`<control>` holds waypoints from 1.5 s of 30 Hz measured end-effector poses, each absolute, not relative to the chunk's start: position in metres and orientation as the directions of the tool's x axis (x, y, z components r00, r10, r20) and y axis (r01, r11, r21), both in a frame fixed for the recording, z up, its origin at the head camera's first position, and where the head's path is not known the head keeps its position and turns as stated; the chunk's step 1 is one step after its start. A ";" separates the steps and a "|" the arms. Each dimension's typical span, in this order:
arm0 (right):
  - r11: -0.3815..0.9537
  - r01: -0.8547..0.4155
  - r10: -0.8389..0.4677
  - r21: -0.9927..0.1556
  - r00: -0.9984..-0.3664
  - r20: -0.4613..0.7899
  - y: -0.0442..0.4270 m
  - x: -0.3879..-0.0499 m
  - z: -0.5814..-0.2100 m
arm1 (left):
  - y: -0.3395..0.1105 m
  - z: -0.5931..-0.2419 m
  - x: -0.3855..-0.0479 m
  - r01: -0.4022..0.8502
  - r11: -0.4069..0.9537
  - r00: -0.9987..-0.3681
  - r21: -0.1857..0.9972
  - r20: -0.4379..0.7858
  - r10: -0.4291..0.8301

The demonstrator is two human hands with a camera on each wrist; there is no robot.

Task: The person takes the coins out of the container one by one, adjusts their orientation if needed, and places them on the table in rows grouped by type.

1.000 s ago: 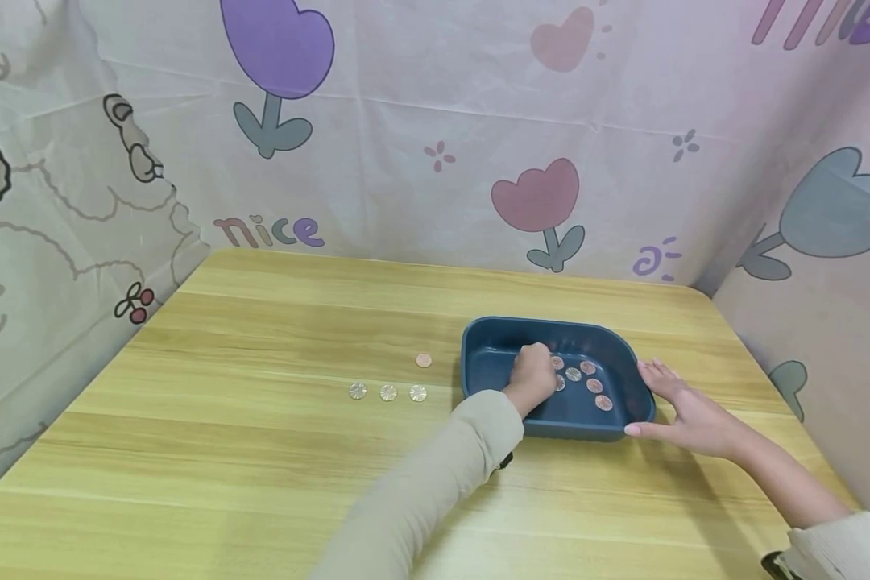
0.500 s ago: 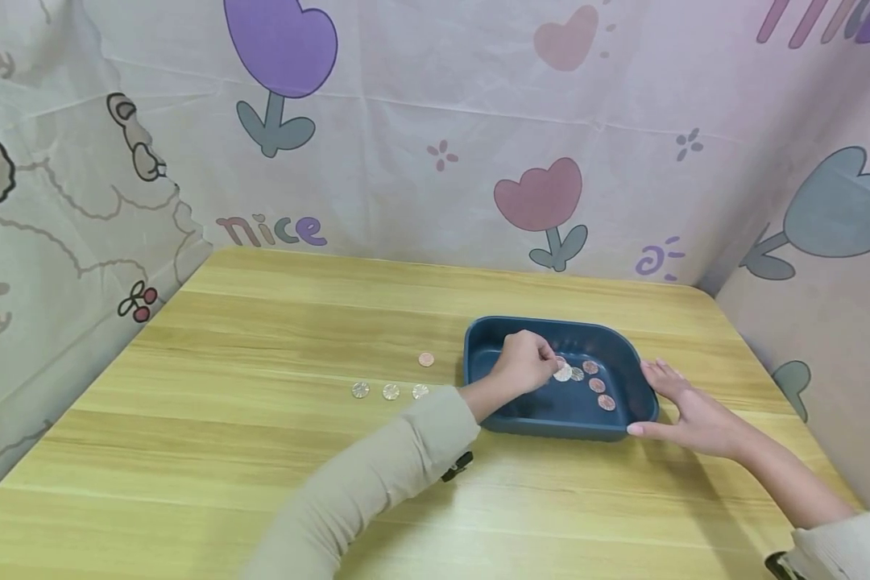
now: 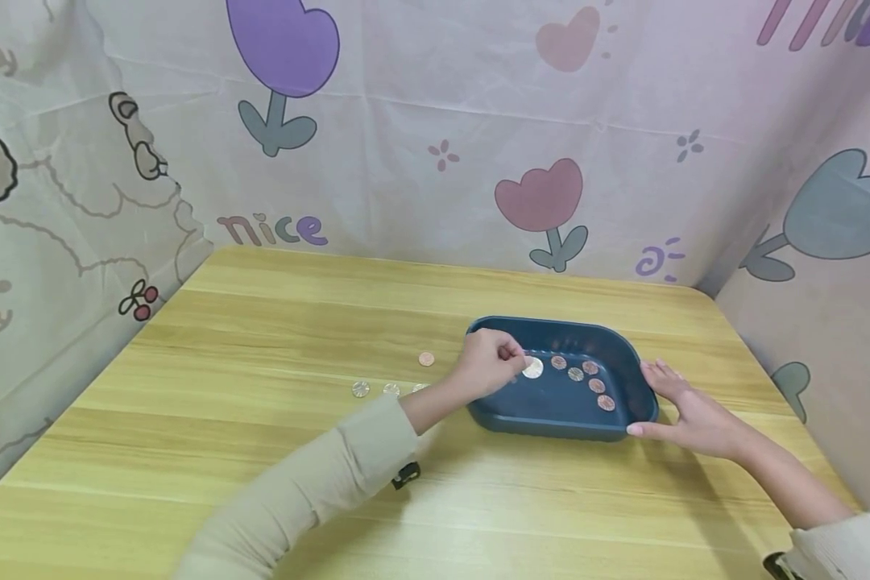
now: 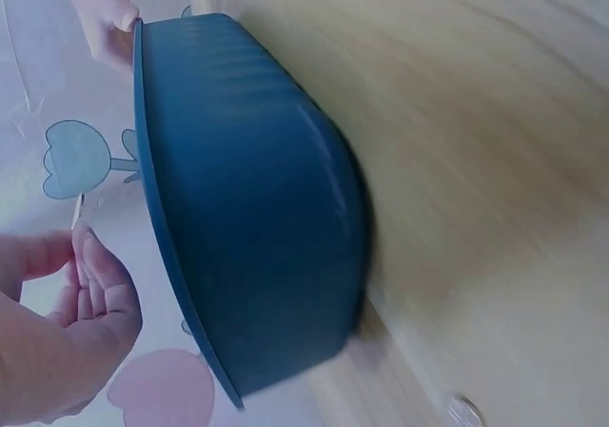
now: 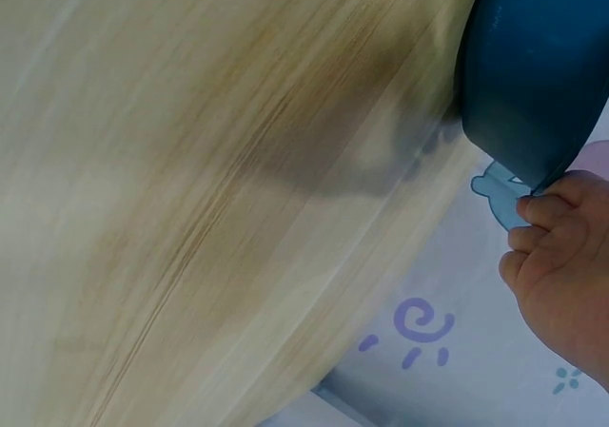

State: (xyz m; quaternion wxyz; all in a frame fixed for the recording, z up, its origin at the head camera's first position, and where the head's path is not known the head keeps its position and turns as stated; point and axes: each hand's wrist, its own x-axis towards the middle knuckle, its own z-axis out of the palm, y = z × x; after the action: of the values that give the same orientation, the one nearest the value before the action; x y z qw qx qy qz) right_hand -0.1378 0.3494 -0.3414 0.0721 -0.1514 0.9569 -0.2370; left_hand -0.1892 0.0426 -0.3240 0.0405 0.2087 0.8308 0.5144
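My left hand (image 3: 487,362) pinches a silver-coloured coin (image 3: 532,367) between thumb and fingertips, over the left half of a dark blue tray (image 3: 551,428). In the left wrist view the coin (image 4: 78,210) is edge-on, beyond the tray's rim. Inside the tray, toward the right, lie several coins, mostly copper-coloured, one of them a copper coin (image 3: 597,386). My right hand (image 3: 696,415) rests against the tray's right end, thumb at the near corner and fingers stretched along the side. In the right wrist view its fingertips (image 5: 533,216) touch the rim.
Left of the tray, a copper coin (image 3: 426,359) lies on the wooden table (image 3: 261,475). In front of it is a row of silver coins, including one silver coin (image 3: 361,389); my left wrist partly covers the rightmost. Printed cloth (image 3: 406,201) hangs behind and at both sides.
My left hand has risen from the tray's floor with the coin and moved left. The coins beneath it have come into sight. My right hand and the tray have stayed put.
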 end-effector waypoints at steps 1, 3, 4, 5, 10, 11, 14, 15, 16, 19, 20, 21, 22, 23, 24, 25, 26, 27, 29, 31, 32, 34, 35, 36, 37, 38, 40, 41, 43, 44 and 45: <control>0.842 -0.256 -0.324 -0.476 -0.944 -0.066 0.349 -0.138 -0.341 | 0.038 -0.324 -0.189 0.303 0.382 -0.913 0.873 0.151 0.379; 0.841 -0.254 -0.323 -0.477 -0.944 -0.066 0.349 -0.138 -0.342 | 0.028 -0.326 -0.187 0.285 0.367 -0.920 0.886 0.145 0.364; 0.841 -0.254 -0.323 -0.478 -0.944 -0.066 0.349 -0.138 -0.342 | 0.022 -0.327 -0.186 0.269 0.365 -0.925 0.891 0.134 0.356; 0.842 -0.254 -0.322 -0.477 -0.944 -0.066 0.348 -0.138 -0.342 | 0.017 -0.328 -0.186 0.246 0.361 -0.931 0.900 0.117 0.346; 0.842 -0.251 -0.321 -0.478 -0.944 -0.070 0.348 -0.139 -0.342 | -0.014 -0.334 -0.184 0.138 0.362 -0.959 0.922 0.032 0.282; 0.841 -0.251 -0.322 -0.479 -0.944 -0.070 0.348 -0.139 -0.342 | -0.020 -0.335 -0.183 0.124 0.370 -0.963 0.921 0.022 0.269; 0.840 -0.251 -0.322 -0.480 -0.944 -0.069 0.349 -0.139 -0.342 | -0.038 -0.339 -0.184 0.114 0.397 -0.968 0.911 0.012 0.249; 0.840 -0.251 -0.322 -0.481 -0.944 -0.070 0.349 -0.139 -0.342 | -0.044 -0.340 -0.184 0.115 0.408 -0.969 0.906 0.011 0.247; 0.841 -0.251 -0.321 -0.479 -0.945 -0.069 0.349 -0.139 -0.342 | -0.049 -0.341 -0.185 0.118 0.415 -0.969 0.902 0.013 0.247; 0.842 -0.253 -0.322 -0.477 -0.945 -0.066 0.349 -0.139 -0.342 | -0.065 -0.345 -0.185 0.113 0.440 -0.971 0.891 0.006 0.238; 0.840 -0.253 -0.322 -0.479 -0.945 -0.066 0.349 -0.139 -0.342 | -0.070 -0.347 -0.185 0.112 0.451 -0.973 0.886 0.004 0.232; 0.840 -0.253 -0.322 -0.480 -0.944 -0.065 0.349 -0.138 -0.342 | -0.075 -0.348 -0.185 0.107 0.458 -0.974 0.882 0.001 0.226; 0.839 -0.254 -0.323 -0.481 -0.944 -0.064 0.349 -0.138 -0.342 | -0.081 -0.350 -0.185 0.104 0.470 -0.976 0.877 -0.001 0.218; 0.838 -0.255 -0.324 -0.482 -0.944 -0.063 0.349 -0.138 -0.342 | -0.086 -0.352 -0.185 0.103 0.479 -0.977 0.872 -0.002 0.213; 0.837 -0.256 -0.324 -0.483 -0.944 -0.062 0.349 -0.138 -0.342 | -0.091 -0.353 -0.186 0.103 0.488 -0.979 0.867 0.000 0.206; 0.836 -0.257 -0.325 -0.484 -0.944 -0.061 0.349 -0.138 -0.342 | -0.096 -0.355 -0.186 0.102 0.502 -0.980 0.859 0.001 0.198; 0.835 -0.258 -0.326 -0.486 -0.943 -0.059 0.349 -0.138 -0.342 | -0.101 -0.357 -0.186 0.098 0.509 -0.982 0.855 -0.001 0.191; 0.835 -0.260 -0.327 -0.485 -0.943 -0.057 0.349 -0.138 -0.343 | -0.107 -0.359 -0.186 0.092 0.516 -0.983 0.851 -0.005 0.183; 0.833 -0.264 -0.330 -0.486 -0.943 -0.053 0.349 -0.137 -0.343 | -0.117 -0.362 -0.185 0.085 0.538 -0.986 0.839 -0.006 0.166; 0.833 -0.265 -0.330 -0.486 -0.943 -0.052 0.349 -0.137 -0.343 | -0.127 -0.365 -0.185 0.072 0.563 -0.989 0.823 -0.014 0.146; 0.833 -0.263 -0.329 -0.487 -0.943 -0.053 0.349 -0.137 -0.343 | -0.132 -0.366 -0.185 0.067 0.577 -0.990 0.814 -0.016 0.138; 0.834 -0.260 -0.326 -0.486 -0.944 -0.056 0.350 -0.137 -0.343 | -0.142 -0.369 -0.185 0.061 0.611 -0.992 0.790 -0.020 0.124; 0.835 -0.258 -0.324 -0.486 -0.944 -0.057 0.350 -0.137 -0.343 | -0.146 -0.370 -0.185 0.056 0.624 -0.993 0.780 -0.024 0.119; 0.835 -0.256 -0.323 -0.486 -0.944 -0.058 0.350 -0.137 -0.343 | -0.151 -0.372 -0.185 0.052 0.633 -0.993 0.773 -0.029 0.118; 0.835 -0.255 -0.322 -0.487 -0.945 -0.059 0.350 -0.137 -0.343 | -0.155 -0.373 -0.185 0.056 0.642 -0.992 0.765 -0.031 0.123; 0.836 -0.254 -0.322 -0.487 -0.945 -0.059 0.350 -0.137 -0.343 | -0.159 -0.375 -0.186 0.054 0.650 -0.992 0.758 -0.036 0.124; 0.835 -0.256 -0.323 -0.487 -0.945 -0.058 0.350 -0.137 -0.343 | -0.165 -0.377 -0.186 0.050 0.661 -0.991 0.748 -0.046 0.126; 0.834 -0.257 -0.324 -0.488 -0.944 -0.057 0.350 -0.137 -0.343 | -0.168 -0.379 -0.187 0.052 0.671 -0.990 0.740 -0.049 0.131; 0.834 -0.257 -0.325 -0.488 -0.944 -0.058 0.350 -0.137 -0.343 | -0.173 -0.380 -0.187 0.066 0.687 -0.988 0.723 -0.051 0.149; 0.834 -0.258 -0.326 -0.487 -0.944 -0.057 0.350 -0.138 -0.342 | -0.175 -0.381 -0.188 0.065 0.694 -0.987 0.717 -0.056 0.150; 0.835 -0.259 -0.327 -0.486 -0.943 -0.058 0.350 -0.138 -0.342 | -0.176 -0.381 -0.188 0.068 0.701 -0.986 0.710 -0.059 0.156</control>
State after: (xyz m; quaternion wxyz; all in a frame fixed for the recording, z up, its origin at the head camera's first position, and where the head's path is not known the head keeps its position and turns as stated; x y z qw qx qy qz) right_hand -0.1378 0.3498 -0.3422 0.0692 -0.1533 0.9552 -0.2434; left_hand -0.1883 -0.1761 -0.3814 0.0573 0.0610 0.9204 0.3819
